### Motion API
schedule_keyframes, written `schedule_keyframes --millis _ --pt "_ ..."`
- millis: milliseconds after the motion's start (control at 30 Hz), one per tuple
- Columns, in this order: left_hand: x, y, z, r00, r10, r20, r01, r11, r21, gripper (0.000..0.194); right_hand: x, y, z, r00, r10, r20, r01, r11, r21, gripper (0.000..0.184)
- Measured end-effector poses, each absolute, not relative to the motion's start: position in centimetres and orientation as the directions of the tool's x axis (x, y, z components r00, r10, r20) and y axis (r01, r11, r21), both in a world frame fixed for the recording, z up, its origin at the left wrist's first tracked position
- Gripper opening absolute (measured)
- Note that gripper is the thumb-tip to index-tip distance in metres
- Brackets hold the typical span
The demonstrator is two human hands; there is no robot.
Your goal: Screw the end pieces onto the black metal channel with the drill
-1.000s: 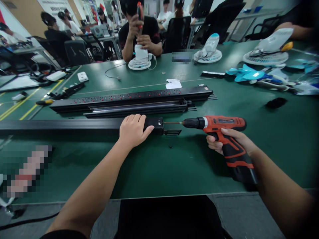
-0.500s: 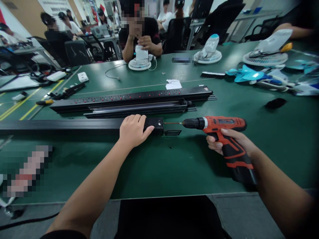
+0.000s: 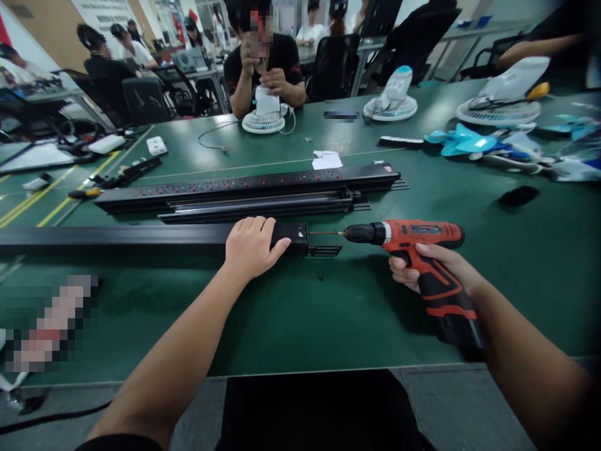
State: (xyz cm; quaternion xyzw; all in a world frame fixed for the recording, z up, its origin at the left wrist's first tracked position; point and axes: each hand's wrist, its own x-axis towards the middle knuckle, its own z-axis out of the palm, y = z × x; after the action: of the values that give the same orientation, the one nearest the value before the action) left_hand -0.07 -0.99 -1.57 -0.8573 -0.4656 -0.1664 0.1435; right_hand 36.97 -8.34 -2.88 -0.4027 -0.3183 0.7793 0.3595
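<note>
In a room with black office chairs [image 3: 335, 69] and seated people [image 3: 131, 53], a green tabletop [image 3: 291, 332] spans the view. A long, black, box-shaped bar [image 3: 117, 237] lies on it roughly parallel to the near edge, its left end running out of view. The left hand [image 3: 251, 247] lies palm down near the bar's right end, fingers together and bent over the far side, thumb spread; whether it grips or only presses, I cannot tell. The right hand [image 3: 457, 269] is wrapped around the handle of an orange-red and black cordless drill [image 3: 417, 235]. The drill is level, its thin copper-coloured bit [image 3: 326, 233] reaching the bar's right end. A black slotted bracket [image 3: 325, 251] juts out there, near a tiny dark piece [image 3: 321, 277]. Just beyond the bar lie a narrow black channel [image 3: 263, 205] and a black strip with red-dotted sockets [image 3: 244, 183]. Near the far edge, a person in black [image 3: 286, 56] works over a white plastic fan [image 3: 263, 122]; toward the far right corner lie glossy blue fan blades [image 3: 462, 139].
</note>
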Motion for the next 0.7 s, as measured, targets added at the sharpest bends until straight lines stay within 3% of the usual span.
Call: schedule_keyframes --millis 700 --pt "-0.03 -1.05 -1.46 0.507 0.752 0.422 0.849 -0.521 -0.092 0.055 36.85 -8.28 -2.79 -0.408 0.822 -0.396 -0.316 -0.535 -0.784 0.029"
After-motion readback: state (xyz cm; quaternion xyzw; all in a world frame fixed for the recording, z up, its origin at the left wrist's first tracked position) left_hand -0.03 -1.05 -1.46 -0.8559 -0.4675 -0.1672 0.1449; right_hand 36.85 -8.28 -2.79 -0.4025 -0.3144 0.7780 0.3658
